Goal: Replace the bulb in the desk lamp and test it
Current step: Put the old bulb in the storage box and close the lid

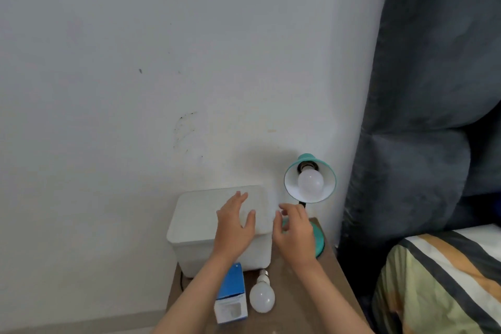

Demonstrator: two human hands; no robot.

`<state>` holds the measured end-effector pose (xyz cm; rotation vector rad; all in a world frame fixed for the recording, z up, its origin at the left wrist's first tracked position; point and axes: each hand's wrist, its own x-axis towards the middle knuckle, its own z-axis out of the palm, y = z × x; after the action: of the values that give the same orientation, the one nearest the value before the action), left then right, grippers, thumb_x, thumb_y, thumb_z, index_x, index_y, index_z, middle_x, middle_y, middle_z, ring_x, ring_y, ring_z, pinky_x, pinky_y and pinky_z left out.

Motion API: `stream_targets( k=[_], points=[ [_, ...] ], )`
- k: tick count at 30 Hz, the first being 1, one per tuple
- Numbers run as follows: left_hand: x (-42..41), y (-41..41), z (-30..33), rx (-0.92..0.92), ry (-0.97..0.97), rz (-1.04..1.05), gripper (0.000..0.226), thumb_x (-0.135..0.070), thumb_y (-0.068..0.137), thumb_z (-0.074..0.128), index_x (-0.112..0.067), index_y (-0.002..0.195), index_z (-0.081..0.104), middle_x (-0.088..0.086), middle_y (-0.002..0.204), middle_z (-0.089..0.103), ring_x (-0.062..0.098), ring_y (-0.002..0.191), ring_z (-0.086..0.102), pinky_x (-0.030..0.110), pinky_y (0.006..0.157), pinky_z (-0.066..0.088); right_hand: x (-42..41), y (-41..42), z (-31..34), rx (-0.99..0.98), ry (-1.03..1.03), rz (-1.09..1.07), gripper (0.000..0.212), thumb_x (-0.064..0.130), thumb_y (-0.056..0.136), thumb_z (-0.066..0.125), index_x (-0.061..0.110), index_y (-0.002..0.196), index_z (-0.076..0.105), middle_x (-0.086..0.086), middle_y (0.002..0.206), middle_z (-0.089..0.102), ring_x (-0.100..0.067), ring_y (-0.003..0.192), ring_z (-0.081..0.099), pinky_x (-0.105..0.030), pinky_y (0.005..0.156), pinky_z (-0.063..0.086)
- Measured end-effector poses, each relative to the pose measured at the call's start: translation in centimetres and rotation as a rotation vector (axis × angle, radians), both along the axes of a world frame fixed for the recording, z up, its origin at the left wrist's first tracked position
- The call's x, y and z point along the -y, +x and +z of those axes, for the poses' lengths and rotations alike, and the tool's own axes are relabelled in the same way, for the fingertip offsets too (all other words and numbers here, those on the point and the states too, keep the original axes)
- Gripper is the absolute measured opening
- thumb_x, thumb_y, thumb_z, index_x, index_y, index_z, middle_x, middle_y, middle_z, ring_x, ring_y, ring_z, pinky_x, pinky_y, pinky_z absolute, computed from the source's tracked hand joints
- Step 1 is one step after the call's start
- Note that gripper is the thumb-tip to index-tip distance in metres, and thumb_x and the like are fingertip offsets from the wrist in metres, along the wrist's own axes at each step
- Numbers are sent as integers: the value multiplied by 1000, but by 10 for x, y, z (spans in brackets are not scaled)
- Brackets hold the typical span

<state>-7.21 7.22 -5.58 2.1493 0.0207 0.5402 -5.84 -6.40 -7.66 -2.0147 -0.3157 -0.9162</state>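
A teal desk lamp (329, 173) stands at the back right of a small brown table (333, 287), its shade tilted toward me. A white bulb (310, 181) sits screwed into its socket, unlit. A second white bulb (262, 296) lies loose on the table, screw base pointing away. Beside it on the left stands a blue and white bulb box (231, 295). My left hand (235, 228) hovers open above a white lidded bin. My right hand (295, 230) is open with fingers loosely curled, in front of the lamp's teal base (320, 238), holding nothing.
The white lidded bin (198, 225) fills the back left of the table against a white wall. A dark grey padded headboard (423, 116) rises at the right, with a striped bed cover (444, 279) below it. A black cable (181, 280) drops off the table's left edge.
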Motion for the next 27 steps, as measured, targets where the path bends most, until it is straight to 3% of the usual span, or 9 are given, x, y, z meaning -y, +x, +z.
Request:
stream_targets(
  k=[3,6,9,12,15,20,27],
  points=[
    [-38,-4,-11,-73,128,216,47,-34,86,58,-20,130,47,10,147,37,27,137,29,57,115,14,-18,9,-7,-215,-77,111,26,16,85,58,7,109,58,-11,100,59,-21,85,60,-26,77,50],
    [-75,-5,-18,-226,244,398,61,-50,84,54,-19,134,41,15,149,28,32,139,22,57,113,11,-30,24,-7,-444,-137,132,46,25,88,57,7,128,45,-15,120,52,-30,115,47,-38,98,39],
    [-103,-1,-25,-386,286,477,76,-63,81,49,-15,138,34,22,146,29,37,136,25,57,110,18,-40,40,-5,-659,-153,136,59,36,90,52,8,138,31,-20,132,43,-35,125,38,-42,103,35],
    [-116,6,-30,-465,273,469,80,-66,79,47,-12,136,33,21,134,45,39,123,42,52,104,32,-49,55,-9,-800,-214,126,61,42,91,47,8,138,27,-23,132,43,-38,124,38,-45,102,37],
    [-118,7,-35,-403,208,452,76,-60,79,53,-12,135,36,21,128,50,38,118,46,45,97,41,-55,61,-15,-791,-233,71,58,42,90,47,9,135,30,-22,127,47,-38,121,41,-45,96,39],
    [-116,4,-45,-279,83,473,68,-51,79,61,-15,133,43,14,133,48,34,123,43,43,97,41,-58,58,-27,-643,-200,2,58,40,88,52,9,135,37,-20,121,53,-35,114,45,-41,91,42],
    [-117,5,-49,-216,36,489,64,-47,77,66,-13,129,49,13,131,49,32,122,44,43,96,42,-56,56,-28,-596,-102,11,56,31,86,59,6,133,42,-21,125,50,-36,119,41,-40,97,37]
  ],
)
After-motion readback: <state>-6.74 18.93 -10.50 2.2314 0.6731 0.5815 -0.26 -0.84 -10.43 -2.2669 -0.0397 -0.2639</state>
